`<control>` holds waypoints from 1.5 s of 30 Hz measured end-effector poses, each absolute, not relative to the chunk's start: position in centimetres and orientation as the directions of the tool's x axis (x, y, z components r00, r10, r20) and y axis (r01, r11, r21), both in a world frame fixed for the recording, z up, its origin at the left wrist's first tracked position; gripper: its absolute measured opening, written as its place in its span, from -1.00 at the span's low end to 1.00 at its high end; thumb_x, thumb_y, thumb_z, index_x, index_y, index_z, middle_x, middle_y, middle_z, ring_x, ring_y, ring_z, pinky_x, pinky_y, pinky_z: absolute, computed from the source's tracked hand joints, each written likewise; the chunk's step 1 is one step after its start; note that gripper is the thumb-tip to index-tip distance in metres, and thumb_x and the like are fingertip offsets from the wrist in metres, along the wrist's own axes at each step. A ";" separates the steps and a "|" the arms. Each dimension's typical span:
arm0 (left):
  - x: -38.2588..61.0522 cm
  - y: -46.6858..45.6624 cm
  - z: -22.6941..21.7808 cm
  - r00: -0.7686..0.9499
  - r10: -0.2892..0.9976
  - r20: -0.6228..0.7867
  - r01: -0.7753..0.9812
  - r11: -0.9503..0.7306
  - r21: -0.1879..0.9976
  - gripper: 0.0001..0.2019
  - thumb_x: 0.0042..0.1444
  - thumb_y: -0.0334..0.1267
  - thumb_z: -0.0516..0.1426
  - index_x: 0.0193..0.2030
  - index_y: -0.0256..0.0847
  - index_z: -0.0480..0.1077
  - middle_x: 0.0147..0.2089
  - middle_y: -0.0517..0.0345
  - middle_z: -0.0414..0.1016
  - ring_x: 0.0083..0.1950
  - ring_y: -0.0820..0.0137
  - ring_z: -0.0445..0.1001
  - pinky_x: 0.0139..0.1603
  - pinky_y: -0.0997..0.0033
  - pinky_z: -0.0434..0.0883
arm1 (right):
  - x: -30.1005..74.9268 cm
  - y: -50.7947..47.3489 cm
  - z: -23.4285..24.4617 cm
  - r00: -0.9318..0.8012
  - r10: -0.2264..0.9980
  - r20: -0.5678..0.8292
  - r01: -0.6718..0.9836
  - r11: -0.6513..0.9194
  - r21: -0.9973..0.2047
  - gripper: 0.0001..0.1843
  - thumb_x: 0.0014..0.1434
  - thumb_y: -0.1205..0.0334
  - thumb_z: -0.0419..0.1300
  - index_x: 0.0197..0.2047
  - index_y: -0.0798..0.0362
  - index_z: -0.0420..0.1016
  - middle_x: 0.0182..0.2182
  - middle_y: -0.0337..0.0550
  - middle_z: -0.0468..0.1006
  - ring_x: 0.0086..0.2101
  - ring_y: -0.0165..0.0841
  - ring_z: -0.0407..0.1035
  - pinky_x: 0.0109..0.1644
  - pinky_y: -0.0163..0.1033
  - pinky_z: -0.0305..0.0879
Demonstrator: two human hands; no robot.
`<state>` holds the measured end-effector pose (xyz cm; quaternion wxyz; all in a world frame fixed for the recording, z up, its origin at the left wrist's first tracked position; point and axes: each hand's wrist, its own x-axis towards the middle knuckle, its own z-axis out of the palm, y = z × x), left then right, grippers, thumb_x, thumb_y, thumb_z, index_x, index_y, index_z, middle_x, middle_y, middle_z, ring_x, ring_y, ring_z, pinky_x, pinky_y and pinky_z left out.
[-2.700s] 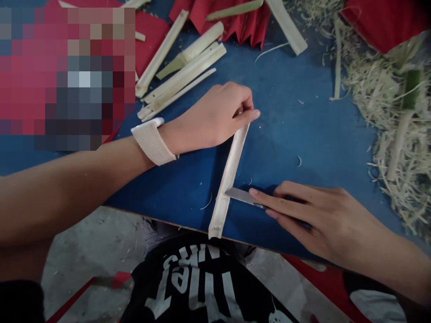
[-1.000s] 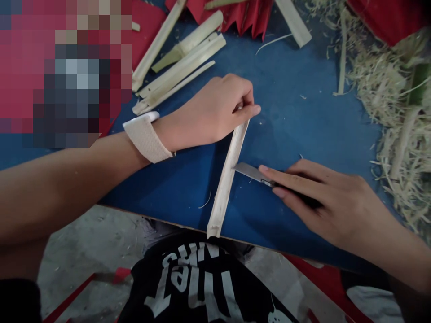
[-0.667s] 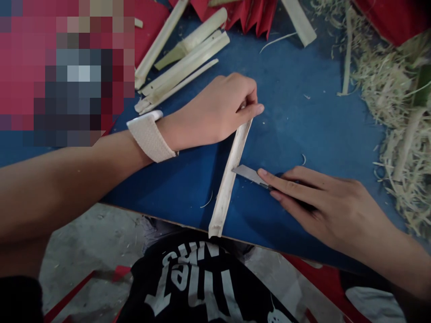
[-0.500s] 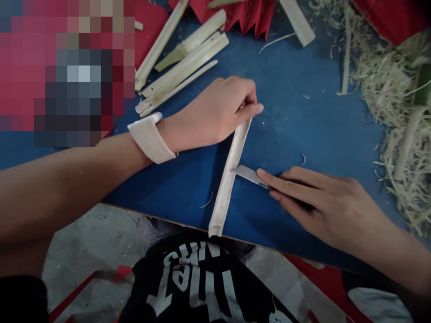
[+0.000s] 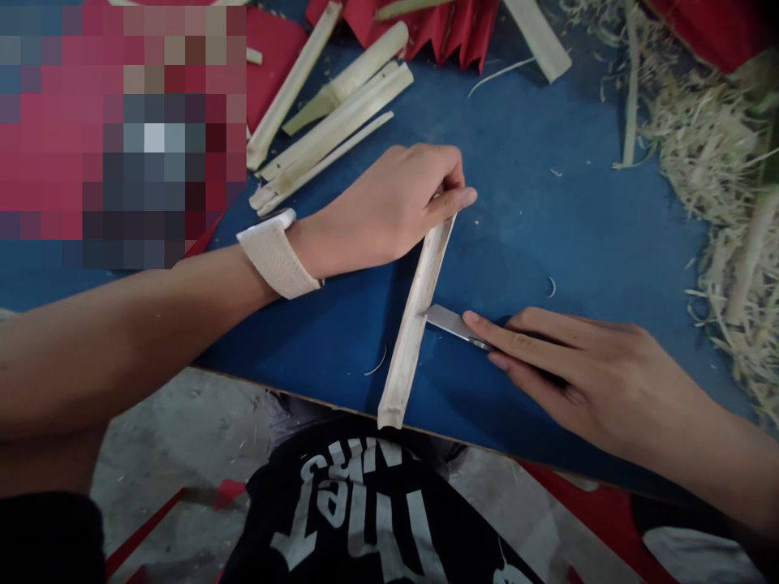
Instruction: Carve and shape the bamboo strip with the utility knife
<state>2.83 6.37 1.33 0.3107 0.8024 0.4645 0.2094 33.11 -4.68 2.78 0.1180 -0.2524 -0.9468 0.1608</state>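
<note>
A pale split bamboo strip (image 5: 406,349) slants across the blue table in front of me, hollow side up, its near end at the table edge. My left hand (image 5: 419,195) is closed around its far end, thumb on top, and hides that end. In my right hand (image 5: 565,365) I grip a utility knife (image 5: 451,322), the forefinger laid along its blade. The blade tip touches the inner face of the strip about midway along. Most of the knife's handle is hidden under the fingers.
Several split bamboo pieces (image 5: 334,122) lie at the upper left, near red folded paper (image 5: 419,32). Another bamboo slat (image 5: 539,40) is at the top. Heaped shavings (image 5: 699,138) cover the right side. The blue table's (image 5: 511,203) front edge is close to my body.
The knife blade has shifted very slightly toward me along the strip. My left hand keeps its hold, and the view has moved a little.
</note>
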 end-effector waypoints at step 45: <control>3.2 6.9 1.5 0.498 0.867 0.018 0.625 -0.373 0.686 -0.54 0.80 -0.18 0.18 -0.25 0.26 0.21 -0.42 0.27 0.31 -0.26 0.20 0.36 -0.01 -0.04 0.36 | 32.8 -5.1 3.9 -0.829 0.543 0.135 0.473 0.808 -0.352 -0.52 0.87 0.36 0.18 0.70 -0.05 0.55 -0.07 -0.22 0.72 -0.41 -0.51 0.44 -0.43 -0.29 0.18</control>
